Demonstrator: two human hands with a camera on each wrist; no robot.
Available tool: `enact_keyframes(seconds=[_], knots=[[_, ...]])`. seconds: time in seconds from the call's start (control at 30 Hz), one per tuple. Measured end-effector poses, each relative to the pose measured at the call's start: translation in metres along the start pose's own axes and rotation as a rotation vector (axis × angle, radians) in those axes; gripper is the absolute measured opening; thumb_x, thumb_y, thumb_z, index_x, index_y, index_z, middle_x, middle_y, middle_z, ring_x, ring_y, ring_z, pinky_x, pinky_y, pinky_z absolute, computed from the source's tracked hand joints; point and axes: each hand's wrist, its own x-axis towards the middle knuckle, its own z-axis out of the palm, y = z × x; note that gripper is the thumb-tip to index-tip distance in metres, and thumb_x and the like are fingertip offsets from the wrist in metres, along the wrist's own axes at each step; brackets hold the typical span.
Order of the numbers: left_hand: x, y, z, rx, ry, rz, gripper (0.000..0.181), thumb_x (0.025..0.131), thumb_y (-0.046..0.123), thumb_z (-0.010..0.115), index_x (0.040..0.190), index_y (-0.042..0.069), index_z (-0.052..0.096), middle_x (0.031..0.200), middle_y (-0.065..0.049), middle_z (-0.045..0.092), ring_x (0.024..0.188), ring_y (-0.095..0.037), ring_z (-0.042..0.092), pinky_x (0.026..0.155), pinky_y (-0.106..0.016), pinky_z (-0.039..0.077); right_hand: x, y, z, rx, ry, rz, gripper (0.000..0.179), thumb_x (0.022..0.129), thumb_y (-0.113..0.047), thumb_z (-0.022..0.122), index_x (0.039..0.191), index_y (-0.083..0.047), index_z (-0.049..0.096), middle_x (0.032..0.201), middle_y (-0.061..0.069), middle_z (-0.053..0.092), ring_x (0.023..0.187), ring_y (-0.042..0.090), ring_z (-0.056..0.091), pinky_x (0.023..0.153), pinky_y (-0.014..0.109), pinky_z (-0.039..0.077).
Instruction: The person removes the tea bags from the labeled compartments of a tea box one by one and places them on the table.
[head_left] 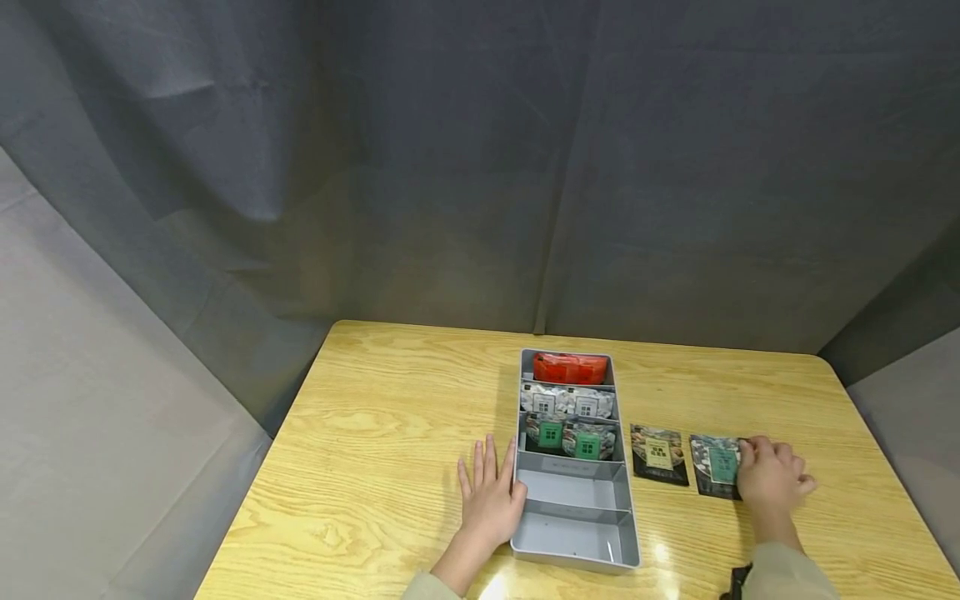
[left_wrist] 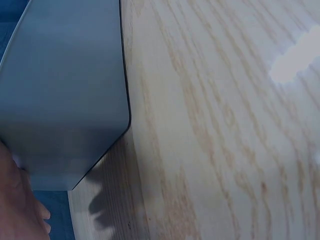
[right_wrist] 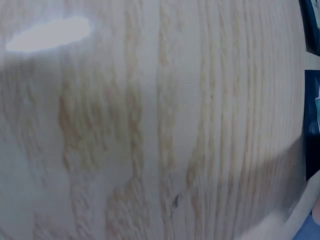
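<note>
On the table stands a long grey divided box [head_left: 573,554]. My left hand [head_left: 489,504] lies along its left side, fingers straight and spread, thumb by the rim. In the left wrist view part of that hand [left_wrist: 17,200] shows beside the box wall [left_wrist: 65,75]. To the right, my right hand [head_left: 772,477] reaches the right edge of a flat food packet with a green label [head_left: 722,464]. Its fingers bend over that edge; whether they pinch it is hidden. Left of it lies a dark packet with a yellow label [head_left: 658,454].
Inside the box, red packets [head_left: 570,367] fill the far compartment, white-label packets [head_left: 567,402] the one after it, and green-label packets [head_left: 587,442] the third. The two near compartments hold nothing. Dark cloth [head_left: 450,167] hangs behind the wooden table [head_left: 360,467].
</note>
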Motion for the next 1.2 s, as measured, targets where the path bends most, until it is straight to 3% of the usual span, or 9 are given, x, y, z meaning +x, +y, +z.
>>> enact_keyframes(seconds=[0.57,1.2], knots=[[-0.002,0.000,0.001,-0.004,-0.003,-0.008,0.058,0.092,0.030,0.034,0.147,0.021,0.018,0.152,-0.015,0.006,0.139,-0.034,0.000,0.105,-0.060,-0.002,0.006,-0.004,0.013,-0.101,-0.089,0.132,0.046,0.100,-0.036,0.020,0.121,0.002,0.039,0.118,0.033,0.026,0.114,0.053,0.017,0.090,0.068,0.009],[0.000,0.000,0.001,0.007,-0.001,-0.015,0.059,0.092,0.030,0.034,0.147,0.022,0.018,0.152,-0.014,0.006,0.139,-0.033,0.000,0.105,-0.060,-0.002,0.014,-0.004,0.012,-0.128,-0.183,0.177,0.052,0.099,-0.040,0.018,0.118,0.004,0.036,0.118,0.036,0.023,0.112,0.056,0.016,0.090,0.069,0.010]])
